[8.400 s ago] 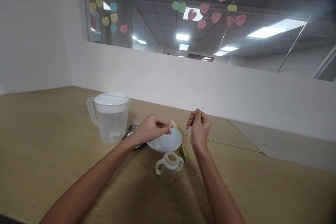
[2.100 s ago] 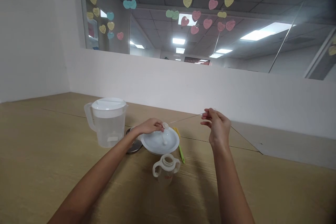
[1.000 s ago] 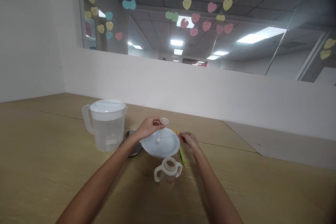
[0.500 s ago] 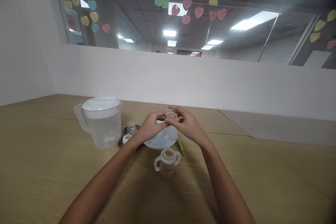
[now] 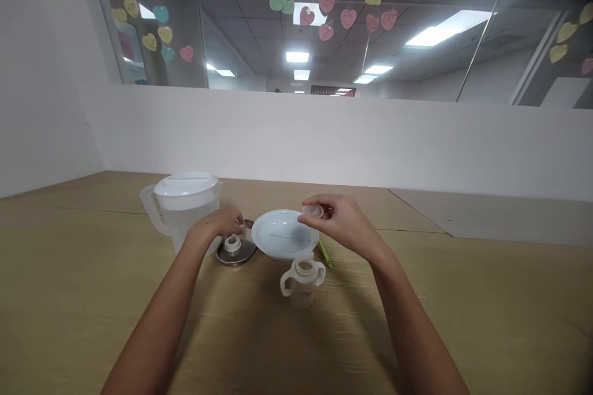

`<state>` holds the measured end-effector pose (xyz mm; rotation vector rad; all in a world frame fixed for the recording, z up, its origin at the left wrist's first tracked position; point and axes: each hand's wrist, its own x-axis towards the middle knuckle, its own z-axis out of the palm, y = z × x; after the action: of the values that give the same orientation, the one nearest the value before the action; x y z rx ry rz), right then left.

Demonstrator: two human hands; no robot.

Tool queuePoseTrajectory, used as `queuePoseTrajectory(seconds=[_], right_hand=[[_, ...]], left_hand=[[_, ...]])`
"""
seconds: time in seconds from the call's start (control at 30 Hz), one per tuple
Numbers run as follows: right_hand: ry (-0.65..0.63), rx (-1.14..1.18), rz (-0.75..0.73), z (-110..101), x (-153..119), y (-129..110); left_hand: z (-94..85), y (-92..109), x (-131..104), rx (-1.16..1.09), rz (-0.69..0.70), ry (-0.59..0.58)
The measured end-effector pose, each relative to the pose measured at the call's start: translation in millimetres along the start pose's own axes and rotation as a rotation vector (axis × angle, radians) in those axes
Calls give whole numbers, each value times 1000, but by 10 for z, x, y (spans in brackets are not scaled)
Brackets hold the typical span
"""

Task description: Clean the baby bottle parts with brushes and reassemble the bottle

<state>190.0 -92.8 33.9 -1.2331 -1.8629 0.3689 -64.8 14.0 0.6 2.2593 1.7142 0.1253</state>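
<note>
My right hand point(image 5: 340, 222) pinches a small clear round cup point(image 5: 314, 210) by its side, just above the right rim of a white bowl point(image 5: 273, 253). To the left, my left hand point(image 5: 217, 224) reaches over a round metal tray point(image 5: 236, 256). Its slightly blurred fingers are curled around a clear cap point(image 5: 243, 232), partly hidden by them. Beside that cap, a white bottle collar point(image 5: 232, 244) lies on the tray. In front of the bowl stands an open two-handled baby bottle point(image 5: 302, 290), upright and touched by neither hand.
A lidded clear pitcher point(image 5: 185, 213) stands at the left, behind my left forearm. A green handle point(image 5: 325, 254) sticks out from beside the bowl. The white wall point(image 5: 296, 142) bounds the table at the back, with a window above it.
My hands have come apart. The left has moved from the clear cup leftward to the tray and closed around the cap there. The right keeps the cup, slightly farther right.
</note>
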Motion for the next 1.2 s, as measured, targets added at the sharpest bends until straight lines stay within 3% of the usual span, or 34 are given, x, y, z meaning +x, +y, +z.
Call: queuePoseTrajectory(seconds=[0.1,0.23,0.43,0.67,0.83,1.03,1.2], right_hand=[[-53,0,-21,7,-3,8],[-104,-43,-36,19,-10,1],[-149,-82,-27,48,-15,-19],[-211,-143,23,58,-20,-39],[-301,-364,54,159,-7,52],[-414,-628,39,383,-17,109],[-456,-683,47,461,-19,139]], left_hand=[[144,-168,208,44,-63,-39],[330,-287,405,93,-84,-5],[430,-335,480,163,-78,71],[434,-224,408,240,-113,106],[406,-152,371,290,-92,136],[204,-84,229,260,-40,209],[31,66,18,183,67,294]])
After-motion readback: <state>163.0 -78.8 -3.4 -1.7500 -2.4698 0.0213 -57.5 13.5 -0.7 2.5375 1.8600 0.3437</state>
